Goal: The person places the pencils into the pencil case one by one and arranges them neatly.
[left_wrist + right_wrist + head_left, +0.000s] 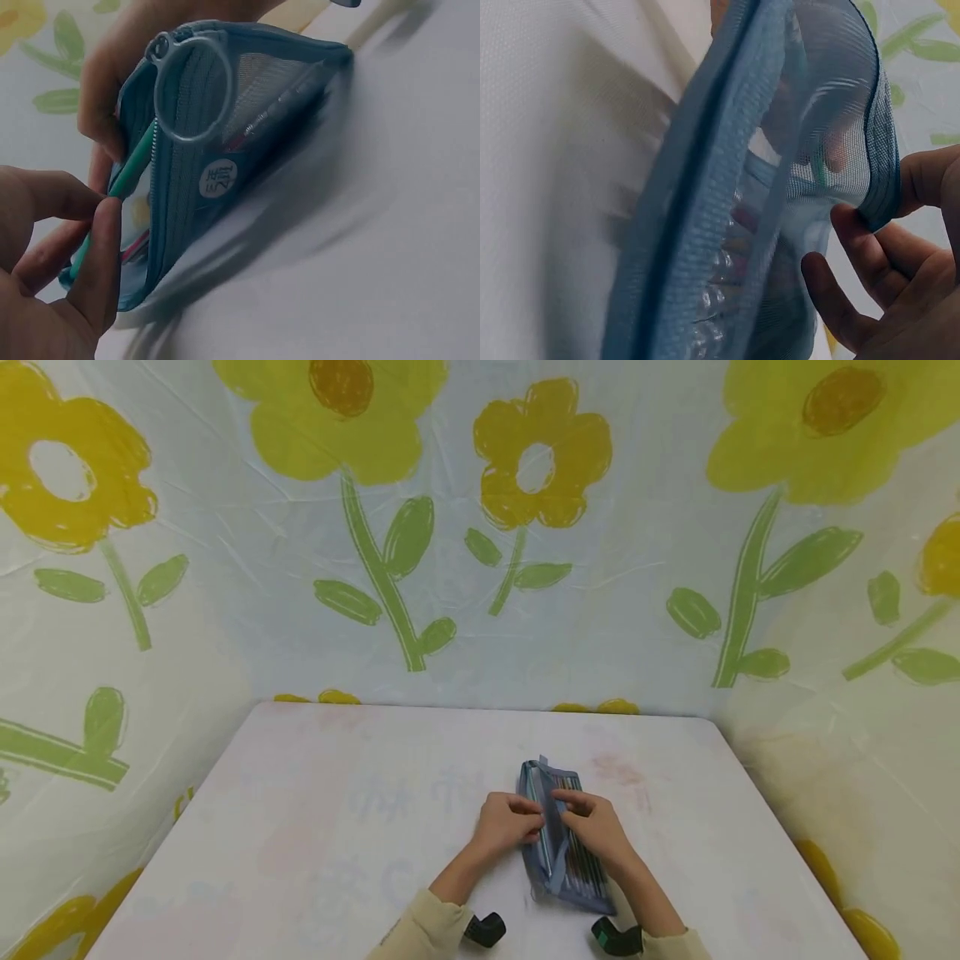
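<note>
A blue mesh zip pencil case (553, 835), with several pens (588, 868) showing through its side, is on the white table between the hands. Its zip is undone; a large ring pull (193, 90) hangs at one end. My left hand (507, 821) pinches a slim green pen (135, 161) between thumb and forefinger at the case's opening. On the other side, my right hand (594, 827) pinches the zipped edge (885, 184) of the mesh and holds it away from the pens. In the right wrist view, the mesh partly hides the left fingers.
The white table (315, 827) bears faint coloured smudges and has rounded far corners. A flower-printed sheet (600, 585) hangs behind it and along both sides. Black wrist devices (486, 930) sit by both sleeves (423, 931), close over the table.
</note>
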Demonstrator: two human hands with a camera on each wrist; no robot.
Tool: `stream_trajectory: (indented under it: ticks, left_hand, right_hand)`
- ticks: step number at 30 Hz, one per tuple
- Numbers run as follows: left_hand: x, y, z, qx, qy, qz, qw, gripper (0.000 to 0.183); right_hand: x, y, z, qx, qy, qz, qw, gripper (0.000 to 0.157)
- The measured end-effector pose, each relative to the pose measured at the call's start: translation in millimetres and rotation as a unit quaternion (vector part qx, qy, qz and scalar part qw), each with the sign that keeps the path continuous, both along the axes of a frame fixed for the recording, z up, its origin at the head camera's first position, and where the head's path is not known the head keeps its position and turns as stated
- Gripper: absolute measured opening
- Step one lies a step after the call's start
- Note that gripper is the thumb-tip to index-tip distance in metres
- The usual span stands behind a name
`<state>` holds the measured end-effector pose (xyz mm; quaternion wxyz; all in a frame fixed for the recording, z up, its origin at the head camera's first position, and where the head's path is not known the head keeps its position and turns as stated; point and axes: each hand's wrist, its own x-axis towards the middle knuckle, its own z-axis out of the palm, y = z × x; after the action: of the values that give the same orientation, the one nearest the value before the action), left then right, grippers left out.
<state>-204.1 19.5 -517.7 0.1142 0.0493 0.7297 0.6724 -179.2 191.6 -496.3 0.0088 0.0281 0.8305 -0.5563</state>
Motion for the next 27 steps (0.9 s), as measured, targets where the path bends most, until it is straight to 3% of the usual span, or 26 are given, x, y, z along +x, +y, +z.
stream_trajectory:
  ticks: [7,20,27]
  left_hand:
    - [-2.3,0,5.0,-0.045,0.018,-0.002,0.9988,0.009]
    - [-8.0,-14,2.9,-0.026,0.025,-0.032,0.9988,0.013]
    - [-12.1,-25,2.6,-0.046,0.023,-0.043,0.9978,0.013]
  right_hand:
    - [0.4,-1,4.8,0.013,0.001,0.005,1.000,0.040]
    - [0.7,-1,2.3,0.022,0.000,0.000,1.000,0.042]
    - [1.8,-1,2.5,0.027,0.002,0.001,1.000,0.041]
